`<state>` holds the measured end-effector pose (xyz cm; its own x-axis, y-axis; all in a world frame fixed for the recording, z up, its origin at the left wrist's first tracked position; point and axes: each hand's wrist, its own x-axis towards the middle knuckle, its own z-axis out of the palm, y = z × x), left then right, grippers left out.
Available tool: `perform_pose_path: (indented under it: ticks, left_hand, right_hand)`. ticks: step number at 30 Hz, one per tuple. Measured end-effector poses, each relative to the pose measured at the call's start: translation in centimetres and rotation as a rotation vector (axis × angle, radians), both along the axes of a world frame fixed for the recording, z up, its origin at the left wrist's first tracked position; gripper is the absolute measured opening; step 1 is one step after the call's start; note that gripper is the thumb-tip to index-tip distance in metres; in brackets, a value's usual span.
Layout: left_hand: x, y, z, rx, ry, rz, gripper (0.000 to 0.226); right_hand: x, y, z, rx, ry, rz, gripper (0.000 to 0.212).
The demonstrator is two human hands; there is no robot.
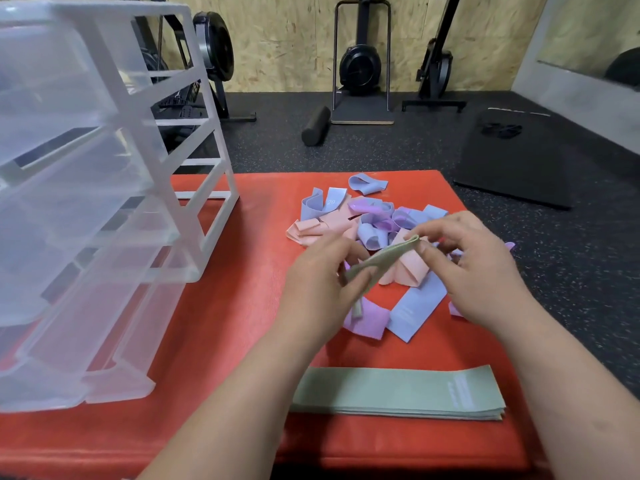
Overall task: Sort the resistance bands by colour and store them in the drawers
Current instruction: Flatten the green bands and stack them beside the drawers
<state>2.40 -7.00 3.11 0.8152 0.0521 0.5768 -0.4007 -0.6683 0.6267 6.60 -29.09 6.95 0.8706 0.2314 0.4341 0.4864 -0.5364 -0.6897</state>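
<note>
A sage-green resistance band [382, 257] is held slanted above the red desk [242, 306] — its lower end is pinched in the grip of the left hand [317, 285], its upper end in the fingertip grip of the right hand [485, 271]. Behind and beneath it, a loose pile of bands [374, 220] in pink, lilac and pale blue is heaped, curled and folded. Nearer the body, a stack of green bands [398, 393] is laid flat, edges aligned — pale print is seen near its right end. A clear plastic drawer unit [104, 202] is placed at the left, drawers pulled out.
</note>
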Motion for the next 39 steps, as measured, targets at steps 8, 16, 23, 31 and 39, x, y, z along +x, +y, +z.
perform_pose_path:
  ticks: [8,16,23,31,39]
  left_hand:
    - [0.7,0.7,-2.2,-0.13,0.361,-0.063,0.005]
    - [1.4,0.9,-2.1,-0.225,0.302,0.025,0.019]
    - [1.2,-0.4,-1.4,-0.28,0.326,-0.09,0.031]
    - [1.2,-2.2,-0.1,-0.264,0.255,-0.203,0.024]
    - [1.1,-1.1,0.7,-0.523,0.162,-0.137,0.003]
  right_hand:
    - [0.2,-1.6,-1.1,0.001,0.278,-0.204,0.025]
    - [0.4,-2.0,-1.9,0.256,0.374,-0.053,0.019]
    - [0.6,-1.5,-2.1,0.371,0.363,0.049,0.029]
    - [-0.4,1.2,-1.8,0.333,0.174,0.151,0.032]
    - [-0.5,3.2,-3.8,0.352,0.507,0.326,0.04]
